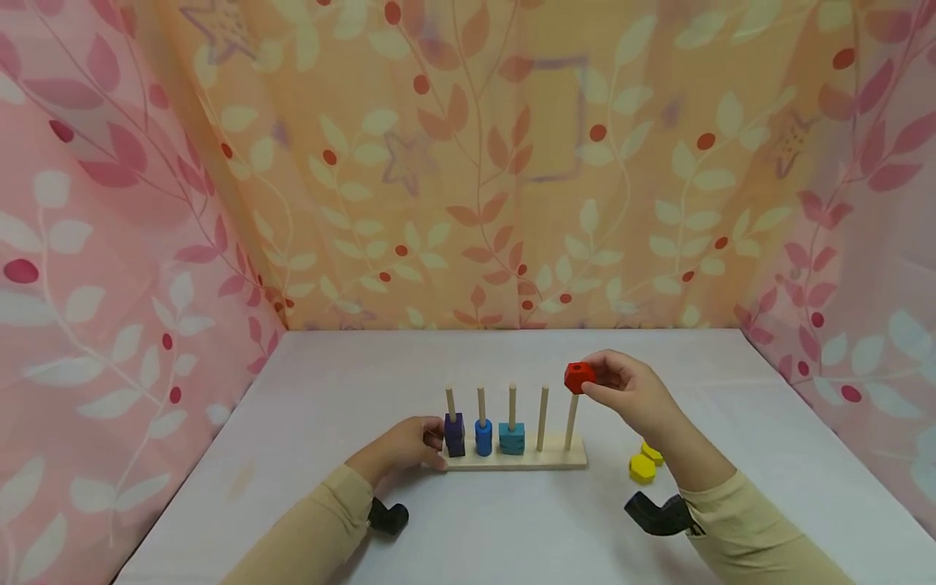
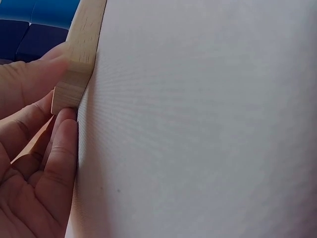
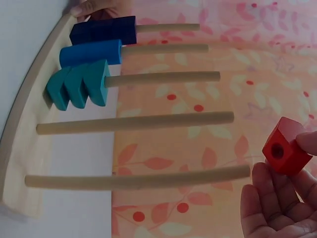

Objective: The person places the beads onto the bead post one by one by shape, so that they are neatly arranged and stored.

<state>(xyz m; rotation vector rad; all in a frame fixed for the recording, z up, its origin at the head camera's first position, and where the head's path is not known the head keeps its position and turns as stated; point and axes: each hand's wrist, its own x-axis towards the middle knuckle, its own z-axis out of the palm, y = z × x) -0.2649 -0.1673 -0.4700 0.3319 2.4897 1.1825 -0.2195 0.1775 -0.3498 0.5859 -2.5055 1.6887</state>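
Observation:
A wooden peg stand [image 1: 514, 463] sits on the table, its pegs in a row. My left hand [image 1: 404, 444] holds its left end, thumb [image 2: 37, 82] against the base. Dark purple blocks [image 1: 455, 436], blue blocks [image 1: 483, 439] and teal blocks [image 1: 512, 439] are threaded on the three left pegs. Bare wood shows along the fourth peg [image 1: 543, 418] and the rightmost peg [image 1: 569, 426]. Near the top of the rightmost peg, my right hand [image 1: 634, 392] pinches a red block [image 3: 286, 148]. Its hole faces the stand in the right wrist view, and a small gap separates it from the peg tip.
Two yellow hexagonal blocks [image 1: 643, 469] lie on the white table [image 1: 351, 366] to the right of the stand, near the right forearm. Leaf-patterned curtains [image 1: 475, 162] enclose the back and sides. A black wrist-worn device [image 1: 660, 514] hangs below each wrist.

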